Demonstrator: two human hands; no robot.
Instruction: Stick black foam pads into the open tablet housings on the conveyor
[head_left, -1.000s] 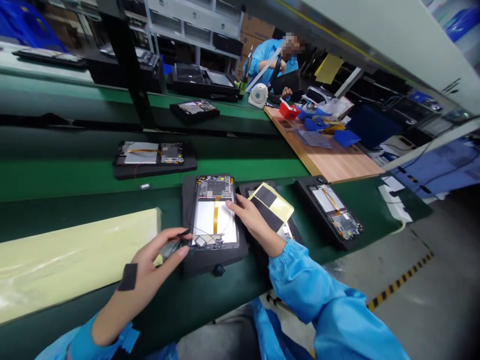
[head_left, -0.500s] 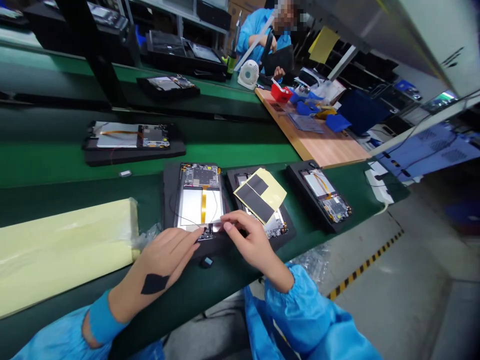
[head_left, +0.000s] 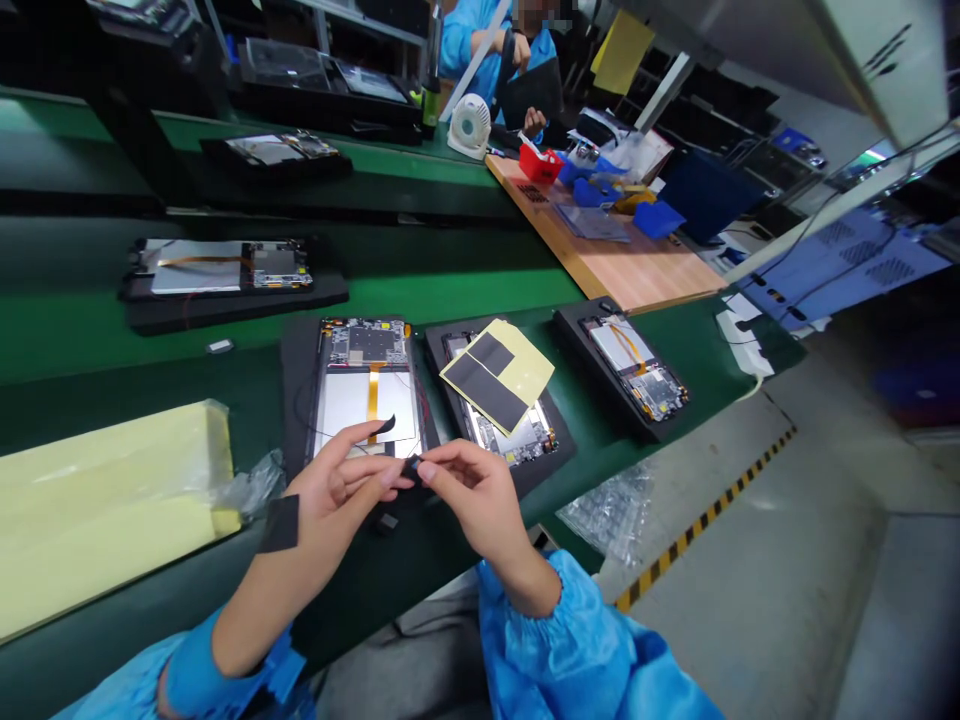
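Observation:
In the head view, my left hand (head_left: 337, 488) and my right hand (head_left: 480, 500) meet over the near end of an opened tablet (head_left: 344, 402). Both pinch a small dark piece (head_left: 410, 466) between thumb and fingers; its exact kind is too small to make out. A black strip (head_left: 387, 425) sticks to my left index fingertip, and a black patch (head_left: 280, 525) to my left wrist. The tablet shows its circuit board, silver battery and orange ribbon cable, on a black foam block (head_left: 298, 370). A small dark block (head_left: 387, 523) lies just below my hands.
Right of the tablet, a yellow sheet with black stickers (head_left: 529, 365) lies over another opened tablet (head_left: 517, 440). Another tablet (head_left: 637, 365) sits farther right. Yellow sheets (head_left: 112, 510) lie left. Behind are a wooden board (head_left: 637, 275), a fan (head_left: 469, 127) and a co-worker (head_left: 461, 40).
My hands have lifted off the tablet's near end and come together, now pinching a small dark piece. My left hand has turned, its index finger raised with a black strip. The view has shifted slightly.

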